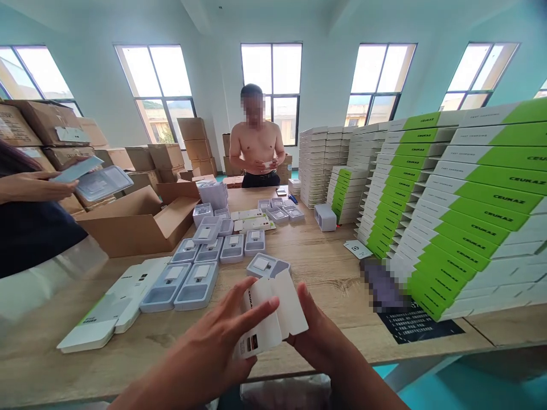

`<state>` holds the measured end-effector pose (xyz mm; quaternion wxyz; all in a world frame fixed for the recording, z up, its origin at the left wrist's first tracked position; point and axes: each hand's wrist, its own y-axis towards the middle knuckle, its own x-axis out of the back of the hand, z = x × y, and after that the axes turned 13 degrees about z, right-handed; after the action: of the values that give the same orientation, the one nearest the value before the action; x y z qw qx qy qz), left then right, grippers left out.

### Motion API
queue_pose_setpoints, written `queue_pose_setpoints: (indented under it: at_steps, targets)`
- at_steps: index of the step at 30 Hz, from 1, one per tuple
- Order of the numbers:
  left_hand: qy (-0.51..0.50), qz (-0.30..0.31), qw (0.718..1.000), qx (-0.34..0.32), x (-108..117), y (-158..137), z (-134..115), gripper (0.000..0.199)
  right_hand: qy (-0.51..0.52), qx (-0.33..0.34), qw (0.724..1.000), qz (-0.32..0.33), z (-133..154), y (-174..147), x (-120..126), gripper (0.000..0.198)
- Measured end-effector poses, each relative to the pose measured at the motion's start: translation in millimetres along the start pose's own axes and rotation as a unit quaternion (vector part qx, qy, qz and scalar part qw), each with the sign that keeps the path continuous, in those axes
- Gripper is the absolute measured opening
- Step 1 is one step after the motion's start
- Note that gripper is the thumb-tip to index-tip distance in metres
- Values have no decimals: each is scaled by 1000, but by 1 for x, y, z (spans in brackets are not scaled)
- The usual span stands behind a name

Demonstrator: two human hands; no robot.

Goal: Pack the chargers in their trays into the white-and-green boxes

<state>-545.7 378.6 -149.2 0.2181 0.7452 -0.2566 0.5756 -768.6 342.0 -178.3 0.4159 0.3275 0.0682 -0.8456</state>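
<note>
Both my hands hold a flat white cardboard box sleeve (273, 316) with an open end flap, just above the near edge of the wooden table (325, 267). My left hand (216, 347) grips its left side, fingers spread across the front. My right hand (318, 333) holds its right side from behind. Just beyond the sleeve lies a grey plastic tray (267, 265) with a white charger in it. More such filled trays (200, 267) lie in rows to the left.
Tall stacks of white and green boxes (461, 210) fill the right side. Flat white sleeves (111, 307) lie at the left. An open brown carton (141, 219) stands behind them. One person (256, 145) works at the far end; another's hand (40, 185) holds a tray at left.
</note>
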Motion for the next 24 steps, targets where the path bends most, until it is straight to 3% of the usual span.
queue_pose_setpoints:
  at_steps: [3, 7, 12, 16, 18, 19, 21, 24]
  targets:
    - [7, 5, 1000, -5, 3, 0, -2, 108, 15, -1, 999, 31, -7, -2, 5, 76]
    - [17, -40, 998, -54, -5, -2, 3, 103, -6, 12, 1000, 22, -12, -5, 10, 65]
    - [30, -81, 992, -89, -16, 2, 5, 96, 15, 0, 998, 56, -7, 1, 7, 63]
    - [80, -93, 990, -73, -21, 11, -4, 86, -11, -22, 1000, 6, -10, 11, 9, 50]
    - [116, -117, 985, -59, -25, 13, -9, 80, -107, -28, 994, -26, -11, 14, 10, 38]
    - [138, -132, 980, -53, -27, 14, -11, 76, -184, -27, 982, -37, -10, 14, 10, 35]
    - [155, -146, 976, -44, -29, 12, -12, 68, -356, -18, 933, -51, -6, 12, 7, 36]
    - [70, -150, 985, -45, -24, 4, -10, 62, -515, -9, 857, -27, 6, 5, -2, 44]
